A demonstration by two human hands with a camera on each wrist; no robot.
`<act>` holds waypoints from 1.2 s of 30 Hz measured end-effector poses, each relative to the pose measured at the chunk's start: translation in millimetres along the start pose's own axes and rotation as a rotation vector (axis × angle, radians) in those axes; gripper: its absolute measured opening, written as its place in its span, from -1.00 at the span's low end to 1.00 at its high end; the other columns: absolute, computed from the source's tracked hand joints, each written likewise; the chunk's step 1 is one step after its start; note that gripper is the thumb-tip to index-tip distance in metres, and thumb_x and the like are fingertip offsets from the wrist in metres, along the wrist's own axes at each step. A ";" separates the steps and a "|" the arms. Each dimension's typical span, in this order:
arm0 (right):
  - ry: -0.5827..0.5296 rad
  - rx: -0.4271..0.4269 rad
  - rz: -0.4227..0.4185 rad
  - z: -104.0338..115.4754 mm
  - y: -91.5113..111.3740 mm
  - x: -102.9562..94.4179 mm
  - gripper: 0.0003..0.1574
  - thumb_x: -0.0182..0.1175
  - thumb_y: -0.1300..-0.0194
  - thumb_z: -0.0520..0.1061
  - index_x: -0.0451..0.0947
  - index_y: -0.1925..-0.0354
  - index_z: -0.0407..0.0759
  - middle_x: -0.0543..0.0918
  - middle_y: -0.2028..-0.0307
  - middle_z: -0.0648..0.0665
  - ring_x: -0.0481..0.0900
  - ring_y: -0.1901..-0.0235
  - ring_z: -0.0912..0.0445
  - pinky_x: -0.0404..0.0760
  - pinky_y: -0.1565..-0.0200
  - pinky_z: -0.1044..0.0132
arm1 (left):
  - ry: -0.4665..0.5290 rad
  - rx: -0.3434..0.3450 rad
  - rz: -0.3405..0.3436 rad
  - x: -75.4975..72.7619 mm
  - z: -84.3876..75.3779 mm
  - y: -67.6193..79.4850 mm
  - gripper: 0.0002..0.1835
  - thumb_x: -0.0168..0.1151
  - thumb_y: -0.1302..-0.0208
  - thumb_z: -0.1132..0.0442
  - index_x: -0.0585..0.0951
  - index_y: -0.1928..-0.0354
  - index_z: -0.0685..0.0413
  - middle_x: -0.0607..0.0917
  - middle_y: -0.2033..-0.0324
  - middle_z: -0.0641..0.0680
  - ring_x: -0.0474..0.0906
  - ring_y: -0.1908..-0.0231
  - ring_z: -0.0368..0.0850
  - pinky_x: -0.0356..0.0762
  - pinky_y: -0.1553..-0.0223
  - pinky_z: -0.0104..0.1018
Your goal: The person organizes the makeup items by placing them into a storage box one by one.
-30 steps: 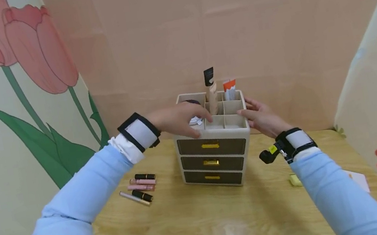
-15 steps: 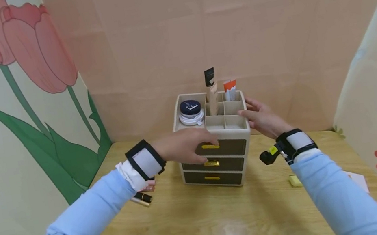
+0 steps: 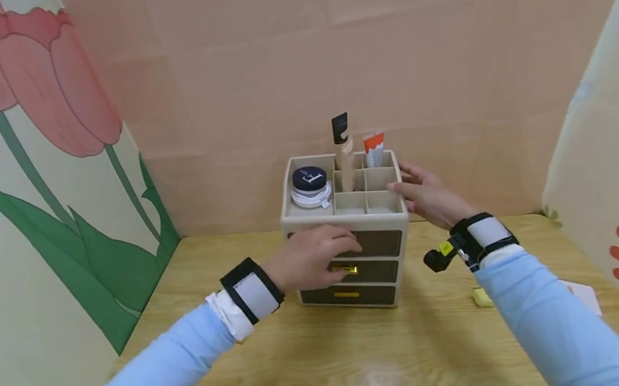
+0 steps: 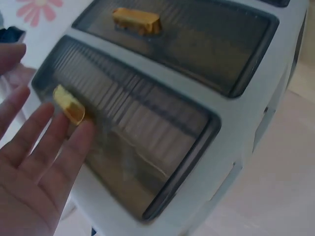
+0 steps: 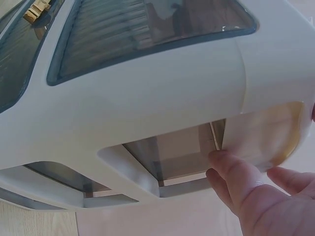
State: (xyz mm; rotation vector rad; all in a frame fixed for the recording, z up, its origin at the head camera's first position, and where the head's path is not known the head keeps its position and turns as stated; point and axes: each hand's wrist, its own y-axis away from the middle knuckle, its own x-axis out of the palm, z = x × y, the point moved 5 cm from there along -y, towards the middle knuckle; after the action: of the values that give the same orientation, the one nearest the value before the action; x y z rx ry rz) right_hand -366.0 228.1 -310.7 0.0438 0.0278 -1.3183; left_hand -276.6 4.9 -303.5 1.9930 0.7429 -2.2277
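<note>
Left grip [image 3: 316, 257], released, nears upright box's [image 3: 363, 222] person-facing drawers [image 3: 378, 244]; right grip [image 3: 431, 196], relaxed, touches its side; only wrist views show side slots [image 5: 182, 155].

In the head view, the left hand [image 3: 317, 259] seemingly hides the top drawer handle [image 4: 69, 104].

From here I can see the left hand [image 4: 29, 191] with its fingers stretched out, tips right by a shiny gold bar handle [image 4: 69, 104] on a smoky, see-through drawer front [image 4: 142, 132]. A matching gold-handled drawer front [image 4: 202, 44] sits next to it in the white plastic cabinet [image 4: 246, 113]; whether fingertips touch is unclear.
</note>
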 end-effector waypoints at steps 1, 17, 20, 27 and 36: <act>-0.001 -0.001 0.000 -0.3 0.2 -0.3 -0.11 0.03 -0.49 -0.11 -0.21 -0.56 0.08 -0.03 -0.48 -0.25 0.20 -0.33 -0.19 0.45 -0.14 0.07 | -0.009 0.004 -0.020 2.0 -0.4 0.1 -0.58 0.41 -0.12 0.20 0.63 -0.05 0.03 0.60 -0.05 0.00 0.50 -0.06 -0.15 0.48 -0.03 -0.39; 0.009 -0.013 -0.003 0.7 0.6 1.0 -0.12 0.04 -0.48 -0.08 -0.19 -0.55 0.10 -0.01 -0.48 -0.26 0.21 -0.31 -0.21 0.47 -0.12 0.02 | -0.308 0.082 -0.286 23.9 -5.1 -6.2 -0.76 0.37 -0.14 0.28 0.72 0.11 0.05 0.68 0.14 -0.01 0.54 0.10 -0.15 0.53 0.08 -0.43; 0.007 -0.005 -0.011 0.2 0.4 0.0 -0.11 0.05 -0.48 -0.08 -0.19 -0.55 0.10 -0.02 -0.48 -0.25 0.21 -0.32 -0.20 0.42 -0.16 -0.01 | -0.333 0.078 -0.304 25.4 -3.7 -7.0 -0.80 0.35 -0.17 0.33 0.73 0.14 0.05 0.68 0.14 -0.01 0.55 0.11 -0.15 0.54 0.10 -0.46; 0.003 0.008 -0.020 0.7 0.1 0.1 -0.11 0.03 -0.49 -0.10 -0.22 -0.56 0.10 -0.05 -0.49 -0.24 0.18 -0.34 -0.18 0.37 -0.19 -0.03 | -0.334 0.070 -0.332 25.4 -2.1 -7.5 -0.82 0.30 -0.19 0.43 0.75 0.21 0.05 0.69 0.16 -0.02 0.56 0.12 -0.17 0.54 0.12 -0.47; -0.011 -0.006 -0.018 1.3 -0.1 0.8 -0.10 0.05 -0.48 -0.12 -0.20 -0.56 0.06 -0.04 -0.48 -0.25 0.15 -0.35 -0.19 0.31 -0.23 -0.06 | -0.387 0.090 -0.344 26.4 -2.3 -9.9 -0.86 0.32 -0.20 0.39 0.76 0.26 0.03 0.70 0.21 -0.05 0.55 0.18 -0.19 0.55 0.19 -0.47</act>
State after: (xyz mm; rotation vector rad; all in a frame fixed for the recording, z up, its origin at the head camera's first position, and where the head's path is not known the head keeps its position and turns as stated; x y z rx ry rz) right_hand -365.9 227.3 -309.4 0.0306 0.0229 -1.3365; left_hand -282.2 21.6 -325.6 1.4756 1.0067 -2.7670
